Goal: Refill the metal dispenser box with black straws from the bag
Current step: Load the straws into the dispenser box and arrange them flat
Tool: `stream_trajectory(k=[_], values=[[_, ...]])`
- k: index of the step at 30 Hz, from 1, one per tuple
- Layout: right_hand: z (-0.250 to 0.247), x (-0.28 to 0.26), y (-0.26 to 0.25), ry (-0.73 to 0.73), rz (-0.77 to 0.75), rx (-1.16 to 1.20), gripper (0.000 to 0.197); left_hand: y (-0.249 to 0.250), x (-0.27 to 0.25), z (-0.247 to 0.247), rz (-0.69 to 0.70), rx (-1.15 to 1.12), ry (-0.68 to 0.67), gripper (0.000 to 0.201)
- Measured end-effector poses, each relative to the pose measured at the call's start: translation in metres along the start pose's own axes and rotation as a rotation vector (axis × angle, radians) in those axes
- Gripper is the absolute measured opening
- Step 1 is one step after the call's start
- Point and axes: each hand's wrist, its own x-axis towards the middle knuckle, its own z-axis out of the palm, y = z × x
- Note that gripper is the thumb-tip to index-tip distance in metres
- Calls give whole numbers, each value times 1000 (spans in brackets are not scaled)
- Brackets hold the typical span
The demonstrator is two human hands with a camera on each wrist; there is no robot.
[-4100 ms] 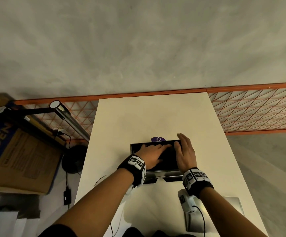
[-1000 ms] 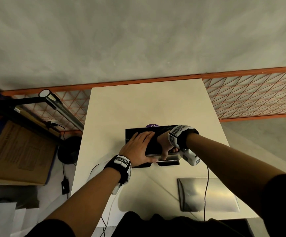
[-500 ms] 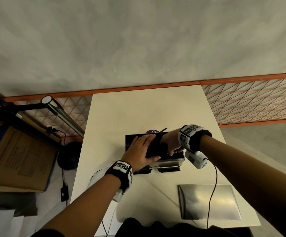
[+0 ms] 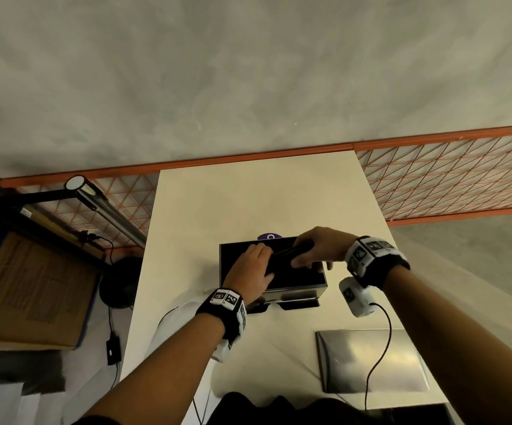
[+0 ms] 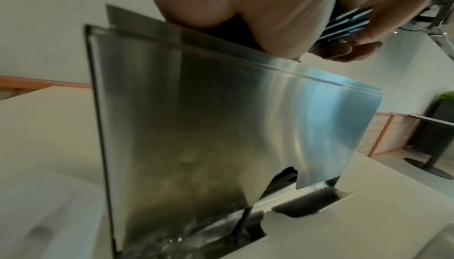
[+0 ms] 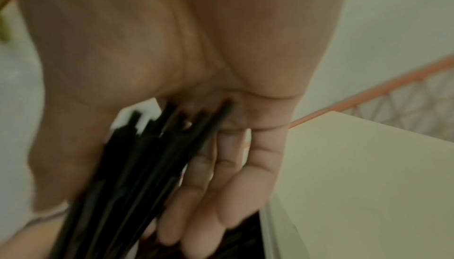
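The metal dispenser box (image 4: 297,291) stands open in the middle of the white table (image 4: 248,194), its inside dark with black straws. My right hand (image 4: 305,254) hovers over the box's far right corner and grips a bundle of black straws (image 4: 291,250), which fan out of the fist in the right wrist view (image 6: 127,166). My left hand (image 4: 253,266) lies over the box's left half, fingers stretched toward that bundle. In the left wrist view the box's shiny front wall (image 5: 221,127) fills the frame, with straws showing in the slot (image 5: 282,177) at its foot.
The box's metal lid (image 4: 368,360) lies flat on the table's near right. A purple object (image 4: 269,236) peeks out behind the box. A white crumpled bag (image 4: 162,329) lies at the left table edge. An orange mesh rail (image 4: 447,179) and a cardboard box (image 4: 27,286) flank the table.
My right hand has lifted a bundle of straws out of the box and swung it up and to the right. The left hand stays on the box's left half.
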Motion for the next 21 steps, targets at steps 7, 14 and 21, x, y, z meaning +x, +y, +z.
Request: stream_trajectory(k=[7, 14, 21], values=[[35, 4, 11, 654, -101, 753, 43, 6, 12, 0, 23, 1, -61, 45], [61, 17, 4, 776, 14, 434, 32, 13, 23, -2, 129, 84, -74, 43], [74, 25, 22, 774, -134, 57, 20, -8, 14, -2, 24, -245, -102, 61]])
